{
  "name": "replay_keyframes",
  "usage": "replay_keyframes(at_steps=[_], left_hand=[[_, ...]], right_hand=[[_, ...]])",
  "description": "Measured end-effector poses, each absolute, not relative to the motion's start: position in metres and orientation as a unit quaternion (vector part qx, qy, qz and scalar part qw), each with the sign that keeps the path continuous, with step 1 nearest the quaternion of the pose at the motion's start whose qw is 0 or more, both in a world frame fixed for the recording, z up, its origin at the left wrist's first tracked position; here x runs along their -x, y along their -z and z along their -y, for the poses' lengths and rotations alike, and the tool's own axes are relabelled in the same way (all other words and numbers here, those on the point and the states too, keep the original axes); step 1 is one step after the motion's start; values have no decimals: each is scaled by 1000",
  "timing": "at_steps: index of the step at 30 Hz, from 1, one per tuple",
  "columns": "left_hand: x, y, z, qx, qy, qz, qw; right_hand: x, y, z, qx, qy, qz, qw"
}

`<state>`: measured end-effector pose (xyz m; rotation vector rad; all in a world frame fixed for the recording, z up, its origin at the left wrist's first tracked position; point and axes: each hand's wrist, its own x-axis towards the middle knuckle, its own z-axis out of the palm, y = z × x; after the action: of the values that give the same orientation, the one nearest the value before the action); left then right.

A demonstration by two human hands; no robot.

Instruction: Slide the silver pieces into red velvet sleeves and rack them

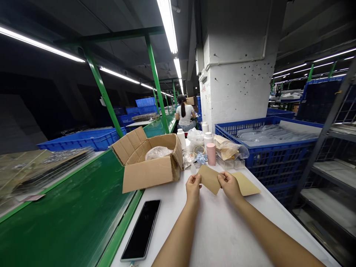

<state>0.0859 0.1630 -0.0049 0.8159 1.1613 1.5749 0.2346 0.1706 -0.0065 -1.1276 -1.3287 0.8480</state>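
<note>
Far left, green conveyor belt (pixel 69 207) runs alongside, blue crate (pixel 108 140) beyond it. Next, black-screened smartphone (pixel 142 230) lies face up on my white tabletop (pixel 222 237), near the belt's edge. Past it, open cardboard box (pixel 147 174), flaps out, clear plastic bag (pixel 158 152) inside. Just beside the box, a white bottle (pixel 181 139) stands upright; farther back, a person (pixel 185 115) sits facing away from me.

My left hand (pixel 192 185) pinches the left edge of a brown kraft paper piece (pixel 209 180), thumb and fingers closed on it. Tape roll (pixel 195 152) sits beyond, then upright pink bottle (pixel 211 154). The kraft piece is up in front of me, tilted, stretched between both hands; can't tell if single sheet or envelope. My right hand (pixel 229 183) clamps its right edge likewise. Second kraft piece (pixel 247 184) lies on the tabletop, partly behind that hand. Further right, blue basket (pixel 264 152) holding plastic-wrapped goods, then metal shelf rack (pixel 330 174).
</note>
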Motion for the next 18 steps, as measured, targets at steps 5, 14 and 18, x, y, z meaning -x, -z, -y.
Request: replay_keyframes(at_steps=[5, 14, 18], left_hand=[[-86, 3, -162, -319, -649, -484, 494], [-84, 3, -164, -310, -648, -486, 497], [-83, 5, -165, -315, -653, -489, 485]], right_hand=[[-230, 3, -169, 449, -424, 528, 583], [-227, 4, -168, 442, -441, 539, 566], [-229, 3, -169, 448, -434, 536, 568]])
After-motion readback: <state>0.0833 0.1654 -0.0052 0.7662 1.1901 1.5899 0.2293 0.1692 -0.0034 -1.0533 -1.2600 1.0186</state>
